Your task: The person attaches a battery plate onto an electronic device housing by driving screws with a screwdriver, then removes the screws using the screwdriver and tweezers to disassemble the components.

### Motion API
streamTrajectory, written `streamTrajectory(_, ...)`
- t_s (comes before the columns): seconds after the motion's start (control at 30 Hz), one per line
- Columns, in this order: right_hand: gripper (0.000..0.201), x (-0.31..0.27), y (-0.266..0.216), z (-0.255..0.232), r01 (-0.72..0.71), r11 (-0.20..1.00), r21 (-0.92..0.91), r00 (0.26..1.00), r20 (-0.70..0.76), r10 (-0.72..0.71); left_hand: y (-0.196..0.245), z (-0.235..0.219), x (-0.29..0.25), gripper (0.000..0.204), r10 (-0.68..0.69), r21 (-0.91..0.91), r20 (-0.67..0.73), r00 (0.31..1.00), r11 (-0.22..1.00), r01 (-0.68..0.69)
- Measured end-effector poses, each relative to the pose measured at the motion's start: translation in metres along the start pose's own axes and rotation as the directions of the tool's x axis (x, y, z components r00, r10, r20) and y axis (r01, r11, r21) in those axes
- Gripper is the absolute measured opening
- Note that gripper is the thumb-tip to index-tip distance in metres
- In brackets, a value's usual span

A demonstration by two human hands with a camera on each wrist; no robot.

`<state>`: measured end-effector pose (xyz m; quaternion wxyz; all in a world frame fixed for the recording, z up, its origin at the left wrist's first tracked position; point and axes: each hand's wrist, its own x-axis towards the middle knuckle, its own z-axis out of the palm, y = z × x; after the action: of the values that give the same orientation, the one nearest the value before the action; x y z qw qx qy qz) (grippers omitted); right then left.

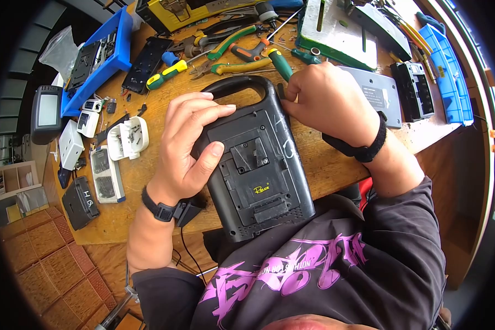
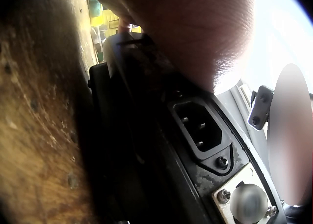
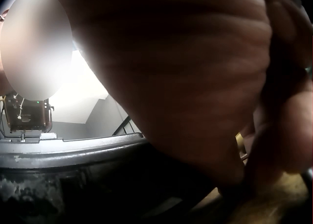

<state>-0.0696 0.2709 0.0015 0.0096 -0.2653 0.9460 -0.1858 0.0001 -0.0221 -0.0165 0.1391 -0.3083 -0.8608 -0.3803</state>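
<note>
A black battery charger (image 1: 253, 170) with a top carrying handle and a yellow Rolux mark faces up, tilted, at the table's near edge. My left hand (image 1: 184, 148) grips its upper left side, thumb on the front face and fingers over the top corner. In the left wrist view a three-pin power inlet (image 2: 200, 128) shows on the charger's side. Beside the handle, my right hand (image 1: 327, 102) has its fingers curled, with the fingertips close to the charger's edge. A slim dark piece (image 1: 281, 91) shows at those fingers; I cannot tell whether they hold it.
A green and yellow screwdriver (image 1: 281, 66) lies just beyond the right hand, among pliers (image 1: 234, 43) and other tools. Blue trays (image 1: 102, 71) with parts, a white box (image 1: 127, 137) of screws and a grey panel (image 1: 375, 93) surround the charger on the wooden table (image 1: 115, 220).
</note>
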Motion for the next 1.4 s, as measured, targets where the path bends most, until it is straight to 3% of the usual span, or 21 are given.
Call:
streamTrajectory(0.27, 0.023, 0.0, 0.0, 0.004, -0.032, 0.996, 0.085, 0.999, 0.009, 0.032, -0.001, 0.0, 0.0, 0.046, 0.006, -0.006, -0.003, 1.0, 1.0, -0.006)
streamTrajectory(0.37, 0.017, 0.002, -0.001, 0.0, -0.068, 0.998, 0.015, 0.992, 0.104, 0.066, -0.002, 0.0, -0.001, 0.046, 0.003, -0.008, -0.006, 1.0, 1.0, -0.003)
streamTrajectory(0.43, 0.017, 0.002, 0.001, 0.001, -0.057, 0.998, 0.014, 0.994, 0.089, 0.056, -0.002, -0.001, -0.002, 0.056, -0.005, 0.029, 0.035, 0.999, 1.0, 0.004)
streamTrajectory(0.57, 0.016, 0.004, 0.001, -0.003, -0.048, 0.996, 0.071, 0.999, 0.013, 0.047, -0.001, 0.0, 0.0, 0.047, 0.006, 0.003, -0.004, 1.0, 1.0, -0.006)
streamTrajectory(0.63, 0.018, 0.004, -0.003, -0.009, -0.052, 0.981, 0.189, 0.991, -0.115, 0.075, -0.001, 0.0, 0.0, 0.047, 0.005, -0.003, -0.002, 1.0, 1.0, -0.005)
streamTrajectory(0.73, 0.016, 0.007, -0.001, -0.01, -0.034, 0.966, 0.257, 0.992, -0.105, 0.063, -0.001, 0.0, 0.0, 0.047, 0.007, 0.001, -0.003, 1.0, 1.0, -0.007)
streamTrajectory(0.83, 0.018, 0.009, 0.01, -0.001, 0.034, 0.99, 0.134, 0.999, -0.022, -0.031, -0.001, 0.0, 0.0, 0.047, 0.007, -0.003, -0.004, 1.0, 1.0, -0.007)
streamTrajectory(0.93, 0.018, 0.008, 0.013, 0.008, 0.085, 0.994, 0.075, 0.995, -0.057, -0.081, -0.001, 0.0, -0.001, 0.046, 0.008, 0.001, -0.003, 1.0, 1.0, -0.008)
streamTrajectory(1.07, 0.017, 0.004, 0.008, 0.002, 0.037, 0.996, 0.076, 0.999, 0.029, -0.039, -0.001, 0.0, -0.001, 0.046, 0.007, -0.002, -0.001, 1.0, 1.0, -0.007)
streamTrajectory(1.13, 0.017, 0.003, 0.005, 0.0, -0.016, 1.0, -0.01, 0.998, 0.063, 0.017, 0.0, 0.0, 0.0, 0.046, 0.001, -0.01, -0.001, 1.0, 1.0, -0.001)
streamTrajectory(1.27, 0.016, 0.002, 0.008, 0.004, -0.014, 0.999, -0.049, 0.998, 0.059, 0.017, -0.001, 0.0, 0.0, 0.046, 0.005, -0.009, 0.001, 1.0, 1.0, -0.005)
streamTrajectory(1.33, 0.02, 0.002, 0.007, 0.006, 0.058, 0.994, 0.096, 0.995, -0.088, -0.049, -0.001, 0.0, 0.0, 0.046, 0.003, -0.004, 0.002, 1.0, 1.0, -0.003)
streamTrajectory(1.4, 0.02, 0.004, 0.005, 0.003, 0.019, 0.994, 0.111, 0.994, -0.108, -0.007, -0.001, 0.0, 0.0, 0.047, 0.004, -0.004, 0.007, 1.0, 1.0, -0.004)
